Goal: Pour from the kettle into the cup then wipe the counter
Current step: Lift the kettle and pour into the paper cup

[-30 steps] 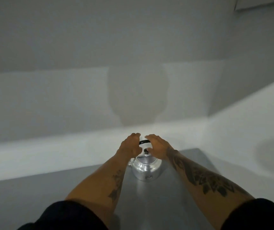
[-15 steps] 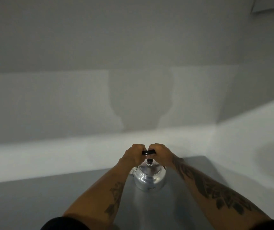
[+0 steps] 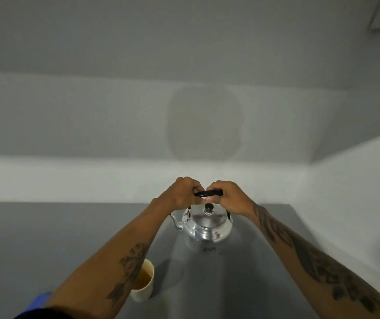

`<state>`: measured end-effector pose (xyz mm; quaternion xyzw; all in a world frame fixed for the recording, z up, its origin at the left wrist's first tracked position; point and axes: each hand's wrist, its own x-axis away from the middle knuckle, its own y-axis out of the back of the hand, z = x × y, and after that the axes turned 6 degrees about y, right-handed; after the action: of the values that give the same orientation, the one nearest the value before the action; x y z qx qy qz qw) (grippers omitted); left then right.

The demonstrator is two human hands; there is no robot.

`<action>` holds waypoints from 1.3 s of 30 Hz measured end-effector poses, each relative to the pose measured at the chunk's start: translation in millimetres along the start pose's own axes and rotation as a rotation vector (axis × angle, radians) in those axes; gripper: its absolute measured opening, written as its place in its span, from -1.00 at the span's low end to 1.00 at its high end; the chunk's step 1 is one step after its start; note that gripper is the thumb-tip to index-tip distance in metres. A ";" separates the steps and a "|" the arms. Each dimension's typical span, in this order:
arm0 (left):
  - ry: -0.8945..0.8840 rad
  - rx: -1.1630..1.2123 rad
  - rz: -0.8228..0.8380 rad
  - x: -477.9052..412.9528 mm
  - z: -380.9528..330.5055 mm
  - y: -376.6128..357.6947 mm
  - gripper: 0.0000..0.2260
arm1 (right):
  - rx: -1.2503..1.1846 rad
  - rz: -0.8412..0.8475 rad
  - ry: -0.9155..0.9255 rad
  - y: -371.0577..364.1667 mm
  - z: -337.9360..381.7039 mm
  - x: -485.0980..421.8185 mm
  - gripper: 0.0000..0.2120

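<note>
Head view: the kettle (image 3: 208, 229) handle (image 3: 208, 193) is gripped by both hands, left hand (image 3: 179, 194) and right hand (image 3: 228, 196); the cup (image 3: 143, 284), unseen half a second earlier, is now seen below the left forearm.

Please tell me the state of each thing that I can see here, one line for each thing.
kettle: upright on the counter, lid on.
cup: upright, holds brownish liquid, partly behind the left forearm.
left hand: closed on the kettle's handle.
right hand: closed on the same handle.
counter: grey; I see no spill.
</note>
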<state>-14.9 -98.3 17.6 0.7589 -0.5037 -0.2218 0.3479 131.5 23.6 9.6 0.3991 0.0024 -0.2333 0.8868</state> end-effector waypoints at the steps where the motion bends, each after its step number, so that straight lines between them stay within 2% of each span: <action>1: -0.011 0.006 -0.004 12.1 3.4 3.6 -0.78 | -0.008 0.010 0.010 -2.6 8.4 4.7 -0.91; 7: 0.071 0.129 -0.015 93.9 57.8 23.5 -0.51 | 0.020 0.104 0.065 -16.9 51.1 27.9 -0.80; 16: 0.221 -0.061 0.170 183.9 153.9 -3.0 -0.10 | 0.183 0.244 0.132 -42.5 92.0 46.4 -0.72; 25: 0.181 0.036 0.061 187.3 174.5 -43.0 -0.34 | 0.344 0.350 0.186 -56.1 113.2 42.8 -0.70; 31: 0.192 0.015 0.074 178.4 179.7 -46.0 -0.34 | 0.431 0.415 0.185 -59.9 120.8 39.6 -0.70; 39: 0.199 0.029 0.077 180.2 184.2 -47.4 -0.27 | 0.446 0.421 0.196 -58.1 126.6 41.9 -0.70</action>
<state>-41.5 -308.2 -137.0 0.7624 -0.4986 -0.1246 0.3933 121.7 -116.7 46.9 0.5958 -0.0462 0.0000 0.8018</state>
